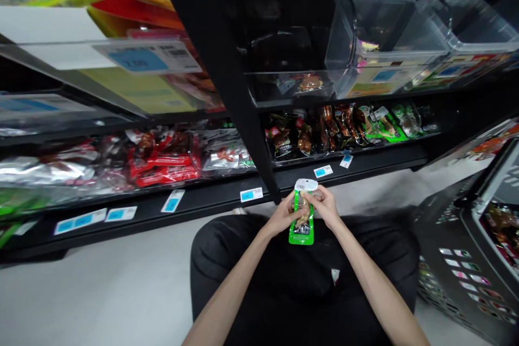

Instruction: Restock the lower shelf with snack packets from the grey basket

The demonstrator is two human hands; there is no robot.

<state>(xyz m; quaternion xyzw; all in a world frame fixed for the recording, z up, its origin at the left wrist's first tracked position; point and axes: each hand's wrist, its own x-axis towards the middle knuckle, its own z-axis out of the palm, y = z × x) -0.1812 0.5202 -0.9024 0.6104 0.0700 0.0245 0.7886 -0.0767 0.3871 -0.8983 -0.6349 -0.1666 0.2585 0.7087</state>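
Note:
Between my two hands is a green snack packet (302, 227) with a clear window and a white top tab, held upright above my lap. A pale brown piece of food shows through the window. My left hand (284, 212) grips its left edge, fingers bent over the front. On the other edge, my right hand (324, 206) pinches the packet near the tab, thumb across the front. Beyond them, similar green packets (387, 125) lie in the low shelf tray, beside dark packets of brown food (343, 125).
A grey basket (441, 238) holding packets stands at my right. Red packets (164, 159) and silver ones fill the lower left shelf. Price labels (251, 194) line the shelf edge. Clear plastic bins (389, 27) sit above at right. A black upright post (227, 54) divides the shelving.

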